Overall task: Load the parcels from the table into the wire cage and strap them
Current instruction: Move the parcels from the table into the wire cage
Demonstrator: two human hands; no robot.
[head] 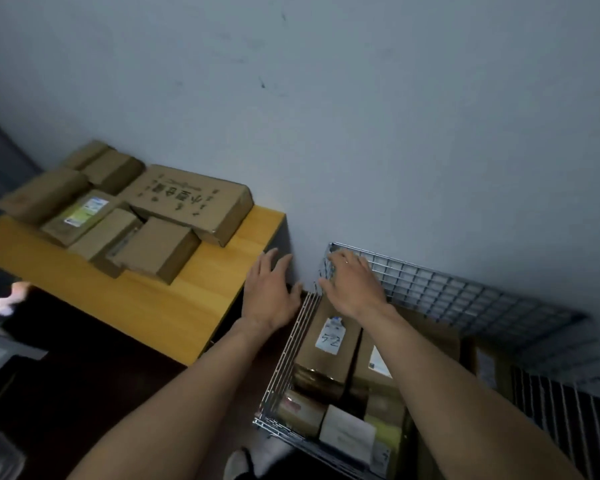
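Several brown cardboard parcels lie on the yellow table (153, 306) at the left, among them a long printed box (191, 202) and a small plain box (160, 251). The wire cage (447, 292) stands at the right against the wall and holds several parcels, one with a white label reading "52" (329, 337). My left hand (271, 292) hovers open between the table's corner and the cage, holding nothing. Above the cage's far left corner is my right hand (354, 285), fingers spread and empty, over the labelled parcel.
A grey wall (361, 116) runs close behind the table and the cage. A dark floor (84, 375) lies below the table's front edge. Pale objects show at the far left edge. A foot in a light shoe (239, 465) is at the bottom.
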